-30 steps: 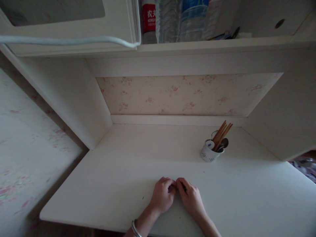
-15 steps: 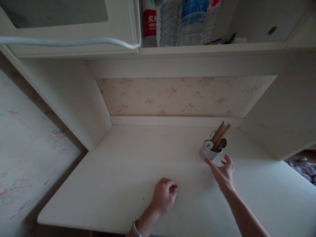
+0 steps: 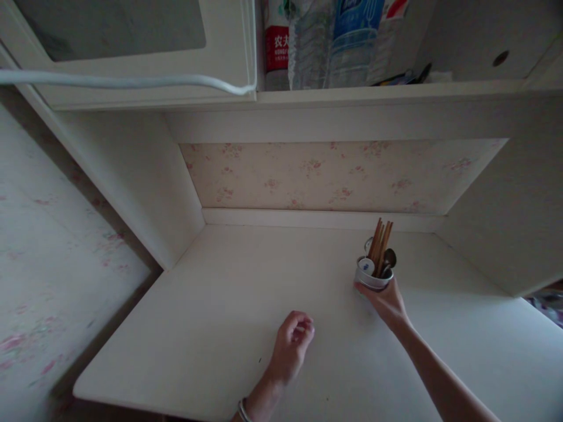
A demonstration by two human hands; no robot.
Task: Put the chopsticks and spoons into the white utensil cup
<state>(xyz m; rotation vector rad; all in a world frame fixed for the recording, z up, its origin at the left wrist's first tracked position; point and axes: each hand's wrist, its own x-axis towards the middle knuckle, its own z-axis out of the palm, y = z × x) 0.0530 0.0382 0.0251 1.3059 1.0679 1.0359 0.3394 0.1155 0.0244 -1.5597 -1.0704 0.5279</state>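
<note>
A small white utensil cup (image 3: 373, 276) stands on the white counter (image 3: 246, 275), holding wooden chopsticks (image 3: 380, 245) and a couple of spoons. My right hand (image 3: 386, 302) is wrapped around the cup's near side, gripping it. My left hand (image 3: 290, 343) hovers just over the counter near the front, with fingers loosely curled and nothing visible in them. A bracelet sits on my left wrist.
A shelf above carries a microwave (image 3: 127, 53) with a white cable and several plastic water bottles (image 3: 325, 41). Floral wallpaper (image 3: 334, 176) lines the back of the niche. Cabinet walls close in at left and right.
My hands were together at the counter's front. My right hand reached out to the utensil cup and closed around it; the chopsticks now stand more upright. My left hand stayed near its spot.
</note>
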